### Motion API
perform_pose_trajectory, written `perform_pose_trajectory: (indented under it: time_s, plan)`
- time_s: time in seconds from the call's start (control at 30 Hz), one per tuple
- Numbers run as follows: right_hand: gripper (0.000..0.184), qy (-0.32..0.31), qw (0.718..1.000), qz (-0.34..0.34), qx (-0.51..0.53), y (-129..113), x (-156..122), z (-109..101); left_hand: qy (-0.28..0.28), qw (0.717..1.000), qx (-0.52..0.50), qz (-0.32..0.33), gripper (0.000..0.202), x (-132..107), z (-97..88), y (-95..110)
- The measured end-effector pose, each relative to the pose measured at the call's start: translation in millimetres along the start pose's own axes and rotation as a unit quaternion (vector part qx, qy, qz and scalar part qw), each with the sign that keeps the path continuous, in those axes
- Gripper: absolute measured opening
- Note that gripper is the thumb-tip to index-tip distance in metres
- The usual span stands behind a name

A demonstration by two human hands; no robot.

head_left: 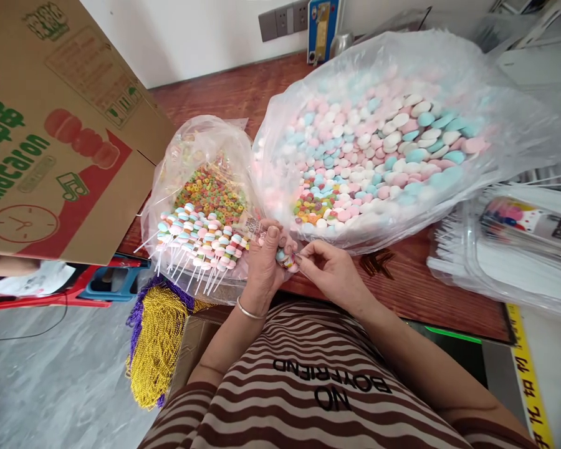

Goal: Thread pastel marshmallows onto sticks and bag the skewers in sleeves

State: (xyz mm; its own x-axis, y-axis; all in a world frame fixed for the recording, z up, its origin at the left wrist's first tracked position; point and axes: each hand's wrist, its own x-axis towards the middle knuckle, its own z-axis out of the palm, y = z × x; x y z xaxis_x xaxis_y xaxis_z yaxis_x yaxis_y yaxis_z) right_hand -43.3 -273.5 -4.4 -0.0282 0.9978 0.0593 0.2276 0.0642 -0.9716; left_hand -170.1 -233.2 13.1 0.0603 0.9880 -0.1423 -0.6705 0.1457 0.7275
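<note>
My left hand (265, 265), with a bracelet at the wrist, is closed around a candy lollipop in a clear printed wrapper (286, 258). My right hand (330, 271) pinches at the near end of that wrapper; what lies between its fingertips is too small to make out. Just left of my hands, candy lollipops (201, 234) on white sticks lie in a row at the mouth of a clear bag (161, 187). Behind them in the bag are small coloured ring candies (215, 193). A larger clear bag (280, 118) holds pink, white and blue candy discs (369, 149).
A cardboard box (70, 143) stands at the left. Dark brown strips (376, 265) lie right of my hands. White sticks and printed wrappers (533, 221) sit at the right. Yellow and purple bead strings (161, 343) hang below the table edge. A blue device (322, 31) stands against the wall.
</note>
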Motion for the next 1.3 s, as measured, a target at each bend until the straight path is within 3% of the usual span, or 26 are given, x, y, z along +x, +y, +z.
perform_pose_trajectory:
  time_s: [0.27,0.4,0.47,0.57,0.7,0.77,0.83,0.9,0.93,0.97,1.03,1.13,1.23,1.3]
  plan:
    - [0.018,-0.057,0.993,0.075,0.071,4,8,1,0.017,0.999,-0.04,-0.014,0.033,4,-1.7,-2]
    - [0.023,-0.053,0.995,0.06,0.066,8,3,-1,0.076,0.993,-0.083,-0.031,0.03,14,-4.8,3]
    - [0.027,-0.115,0.984,0.081,0.108,12,-2,-2,0.103,0.987,-0.113,-0.046,0.03,18,-7.7,7]
    - [0.037,-0.201,0.928,0.158,0.271,21,-13,0,0.079,0.987,-0.133,-0.052,0.026,17,-11.6,11]
    - [0.034,-0.217,0.826,0.221,0.472,23,-23,8,0.021,0.993,-0.104,-0.041,0.023,9,-12.5,9]
    - [0.032,-0.2,0.827,0.211,0.48,20,-26,12,0.007,0.993,-0.104,-0.05,0.019,8,-11.8,7]
    - [0.033,-0.16,0.886,0.166,0.402,19,-26,13,0.007,0.99,-0.129,-0.062,0.014,10,-10.8,7]
    - [0.034,-0.095,0.967,0.069,0.227,20,-26,12,0.021,0.984,-0.158,-0.078,0.019,14,-9.1,8]
    - [0.034,-0.058,0.991,0.006,0.117,22,-25,10,0.031,0.982,-0.169,-0.083,0.022,16,-7.8,8]
    - [0.033,-0.022,0.998,-0.06,0.007,25,-25,9,0.045,0.98,-0.176,-0.084,0.023,17,-6.2,9]
    - [0.031,0.028,0.969,-0.174,-0.176,32,-24,6,0.077,0.979,-0.175,-0.077,0.023,20,-2.4,11]
    - [0.032,0.054,0.899,-0.279,-0.335,40,-23,4,0.102,0.978,-0.159,-0.09,0.023,21,3.8,14]
    - [0.03,0.092,0.856,-0.333,-0.385,40,-21,4,0.098,0.975,-0.166,-0.114,0.024,19,9.6,15]
    - [0.027,0.114,0.862,-0.334,-0.363,35,-19,5,0.096,0.977,-0.152,-0.118,0.024,16,13.2,13]
